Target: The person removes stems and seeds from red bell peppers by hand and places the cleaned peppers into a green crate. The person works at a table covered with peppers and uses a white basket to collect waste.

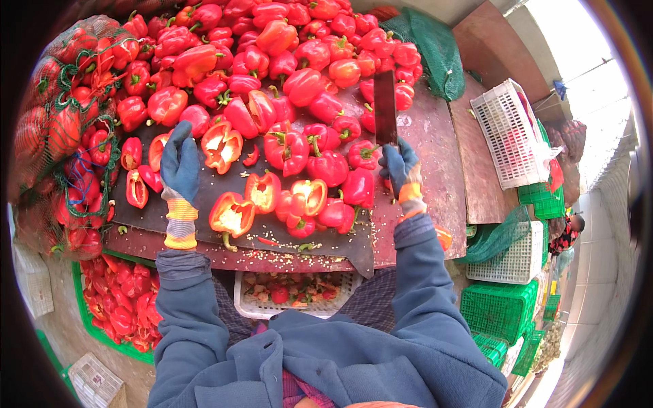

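My right hand (400, 163), in a blue-coated work glove, grips the handle of a cleaver (385, 107), its broad dark blade pointing away from me. On the left, my left hand (181, 166) wears a matching glove; its fingers stretch forward and I see nothing held. A cut red bell pepper piece (158, 151) lies right against that hand, though contact is unclear. Between my hands, a dark mat (204, 191) carries whole red bell peppers (328, 167) and opened halves (232, 214) with pale cores. Loose seeds are scattered near the table's front edge.
A large heap of red bell peppers (275, 38) covers the table's far side. A filled net sack (64, 132) stands left. Below are a green crate (81, 306) of cut peppers and a white scrap crate (245, 308). Stacked crates (500, 306) stand right; a person (566, 232) is beyond.
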Action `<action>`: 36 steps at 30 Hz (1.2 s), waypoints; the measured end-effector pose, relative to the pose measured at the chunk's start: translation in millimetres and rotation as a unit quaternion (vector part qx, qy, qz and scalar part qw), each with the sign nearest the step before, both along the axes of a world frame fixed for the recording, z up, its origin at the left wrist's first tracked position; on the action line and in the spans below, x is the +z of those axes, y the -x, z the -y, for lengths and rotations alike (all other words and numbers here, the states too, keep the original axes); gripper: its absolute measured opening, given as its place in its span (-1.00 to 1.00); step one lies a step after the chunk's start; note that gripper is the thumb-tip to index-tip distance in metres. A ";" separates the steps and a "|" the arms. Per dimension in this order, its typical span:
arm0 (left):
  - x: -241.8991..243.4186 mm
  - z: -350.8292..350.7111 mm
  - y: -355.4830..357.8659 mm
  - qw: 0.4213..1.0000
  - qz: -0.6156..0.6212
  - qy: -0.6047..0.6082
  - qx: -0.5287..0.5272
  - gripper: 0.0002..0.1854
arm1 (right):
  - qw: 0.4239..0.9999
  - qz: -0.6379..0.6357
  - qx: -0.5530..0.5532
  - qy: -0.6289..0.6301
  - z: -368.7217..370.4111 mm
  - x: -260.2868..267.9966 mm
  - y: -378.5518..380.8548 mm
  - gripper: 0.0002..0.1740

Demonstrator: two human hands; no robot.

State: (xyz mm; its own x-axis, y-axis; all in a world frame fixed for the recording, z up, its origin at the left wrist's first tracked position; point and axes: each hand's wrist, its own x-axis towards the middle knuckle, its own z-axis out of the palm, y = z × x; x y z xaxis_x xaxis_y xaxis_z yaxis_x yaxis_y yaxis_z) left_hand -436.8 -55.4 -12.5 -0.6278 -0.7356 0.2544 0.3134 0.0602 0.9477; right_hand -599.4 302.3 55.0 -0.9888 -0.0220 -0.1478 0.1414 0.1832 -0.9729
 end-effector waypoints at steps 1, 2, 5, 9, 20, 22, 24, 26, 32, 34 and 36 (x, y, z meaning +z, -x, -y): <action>-0.3 -1.2 0.0 1.000 0.001 -0.010 0.003 -0.65 | 0.998 0.032 -0.045 0.008 -2.8 0.6 -4.6 -0.65; -0.3 -1.6 0.4 1.000 0.008 -0.020 0.001 -0.66 | 0.998 -0.006 -0.034 0.048 -8.0 3.4 -5.5 -0.68; 0.1 -3.1 3.1 1.000 0.013 -0.010 -0.015 -0.67 | 0.988 -0.125 -0.009 0.087 -33.6 18.7 -0.7 -0.73; -0.8 -3.4 2.3 1.000 0.021 -0.019 -0.013 -0.66 | 0.995 -0.063 0.011 0.083 -35.1 -5.8 -5.6 -0.72; -15.4 4.0 0.3 0.998 0.011 -0.017 -0.056 -0.61 | 0.981 -0.127 -0.016 0.142 -3.0 22.1 15.5 -0.72; -16.2 5.8 0.2 0.997 0.018 -0.046 -0.064 -0.61 | 0.957 -0.224 0.008 0.184 30.9 11.5 25.8 -0.79; -15.8 7.0 0.1 0.998 0.041 -0.017 -0.046 -0.62 | 0.990 -0.053 -0.131 -0.021 62.0 -19.1 27.7 -0.76; -14.8 7.2 -0.1 0.998 0.045 -0.019 -0.040 -0.62 | 0.990 0.102 -0.076 -0.068 72.6 -45.7 22.9 -0.70; -12.4 2.8 -3.5 0.995 0.033 -0.085 -0.047 -0.62 | 0.975 -0.032 -0.012 0.221 58.4 7.7 75.4 -0.75; -11.8 1.8 -3.5 0.997 0.049 -0.049 -0.034 -0.62 | 0.932 -0.160 -0.036 0.322 68.8 36.9 110.4 -0.74; -10.8 1.3 -3.1 0.999 0.027 -0.033 -0.032 -0.61 | 0.900 -0.179 -0.198 0.345 96.5 39.0 140.5 -0.65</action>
